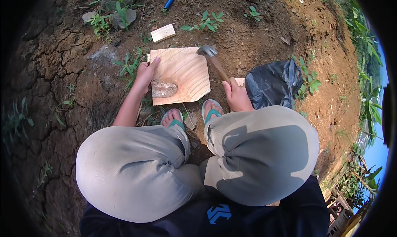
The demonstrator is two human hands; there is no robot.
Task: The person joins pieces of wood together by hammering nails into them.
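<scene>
A flat wooden board [182,71] with wavy grain and a dark knot near its lower left lies in front of my feet. My left hand [145,73] grips its left edge, thumb on top and the other fingers hidden along the side. In my right hand [238,98] is a claw hammer [218,67], held by its wooden handle. The metal head is at the board's upper right corner; whether it touches the wood I cannot tell.
Beyond the board lie a small wood block [163,33] and a blue-handled tool [170,1]. A black plastic bag [274,84] sits right of my right hand, next to a partly hidden wood piece [240,81]. Stones [123,19] and small plants [208,21] dot the cracked soil.
</scene>
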